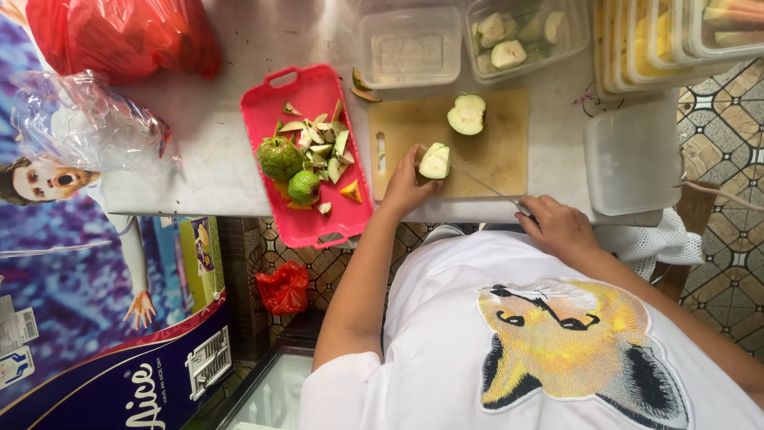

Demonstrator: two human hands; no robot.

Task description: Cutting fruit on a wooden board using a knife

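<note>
While left hand (pixel 406 187) steadies guava piece (pixel 434 161), right hand (pixel 557 227) hides knife (pixel 487 188) handle

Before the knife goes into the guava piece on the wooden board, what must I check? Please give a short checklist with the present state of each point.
1. Left hand steadies the pale green cut guava piece on the wooden cutting board: ok.
2. Right hand grips the handle of the thin-bladed knife: ok.
3. Blade lies close beside the left hand's fingers; whether they are tucked clear: cannot tell.
4. The other guava half lies apart from the blade, further up the board: ok.
5. Clear plastic container of cut guava pieces stands open behind the board: ok.
6. Red plastic tray of scraps lies left of the board: ok.
</note>
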